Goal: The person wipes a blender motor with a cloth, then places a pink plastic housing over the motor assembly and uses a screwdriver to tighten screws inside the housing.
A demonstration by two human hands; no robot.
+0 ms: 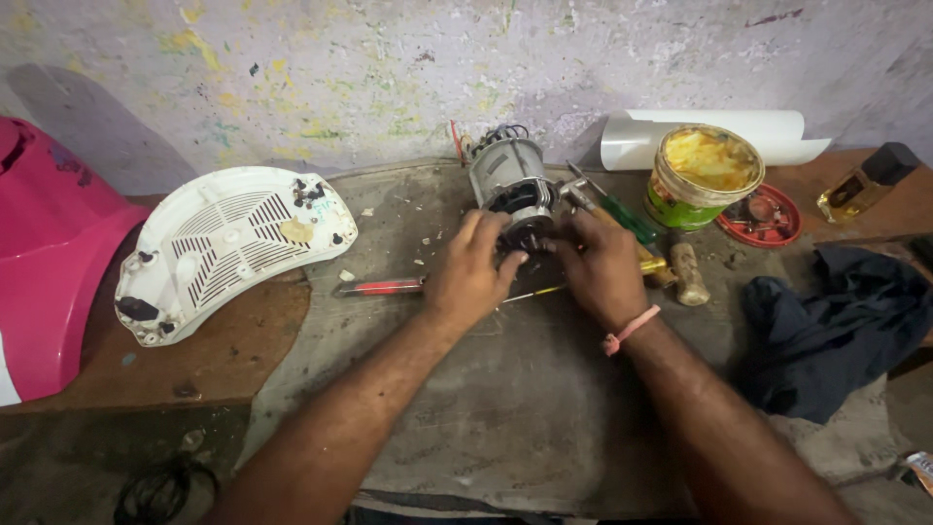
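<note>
a: where is the motor (507,180) against the two hands?

b: it lies on the bench (525,389), on its side, right at the fingertips. the left hand (468,272) comes at its near end from the left, the right hand (603,267) from the right, so the open end sits between the two grips and the rest of the housing reaches away beyond them toward the wall.

a: and the grips themselves?

b: the left grip is curled, fingers bent onto the dark lower end of the motor, touching it. the right grip is also bent in on that same end, fingertips against it. whether either is truly clenched around a part there, i cannot tell; the fingers hide the contact.

a: what lies around?

b: just left of the left grip, a red-handled screwdriver (381,287) flat on the bench. just beyond the right grip, a green-handled screwdriver (622,216), and to its right a small wooden-handled tool (688,274). further right of that, an open tin of yellow grease (705,175), with a red lid (761,216) beside it, and a dark cloth (826,331) nearer the person. well to the left of the left grip, a white vented cover (228,248), and past it a pink shell (44,253).
</note>
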